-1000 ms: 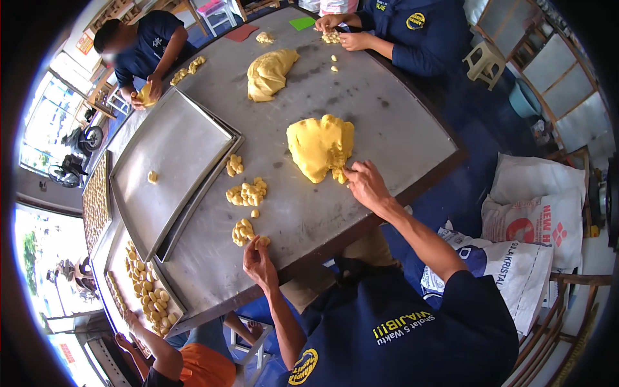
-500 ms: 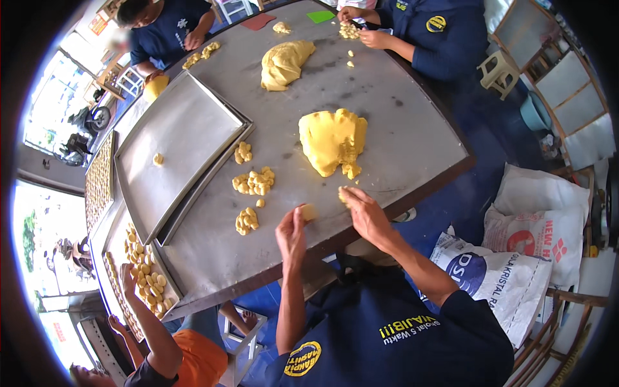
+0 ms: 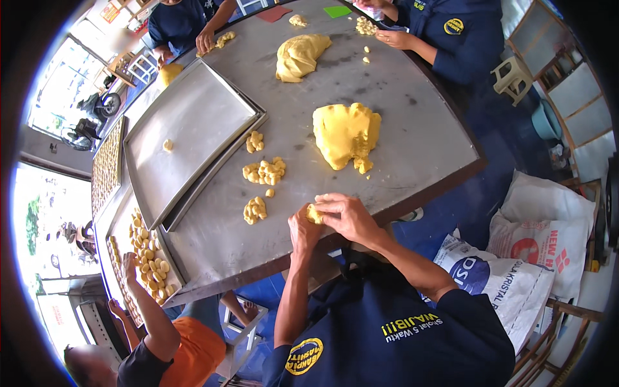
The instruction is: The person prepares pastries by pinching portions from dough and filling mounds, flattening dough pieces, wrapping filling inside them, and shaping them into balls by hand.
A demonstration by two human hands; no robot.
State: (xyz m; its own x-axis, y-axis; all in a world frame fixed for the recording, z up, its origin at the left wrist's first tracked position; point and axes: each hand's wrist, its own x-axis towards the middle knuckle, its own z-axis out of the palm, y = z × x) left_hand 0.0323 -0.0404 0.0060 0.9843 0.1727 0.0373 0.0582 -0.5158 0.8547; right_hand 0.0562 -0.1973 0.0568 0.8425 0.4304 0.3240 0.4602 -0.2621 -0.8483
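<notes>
Close to the table's front edge my two hands are together around a small piece of yellow dough (image 3: 314, 214). My left hand (image 3: 303, 229) cups it from the left, its fingers curled. From the right, my right hand (image 3: 350, 219) presses on it with fingers and thumb, hiding part of the piece. Beyond my hands lies a big yellow mass of filling or dough (image 3: 345, 134), with crumbs at its near side. Left of it are clusters of small pale dough balls (image 3: 264, 171) and one single ball (image 3: 269, 193).
Stacked metal trays (image 3: 200, 109) lie on the left of the steel table (image 3: 400, 174); a tray of round pieces (image 3: 151, 264) is nearer. A larger dough lump (image 3: 303, 57) sits farther back. Co-workers handle dough at the far side and near left. White sacks (image 3: 496, 271) stand at right.
My hands, apart before with a piece in each, have come together on the yellow dough. The whole view has shifted slightly, moving the table's contents right and up.
</notes>
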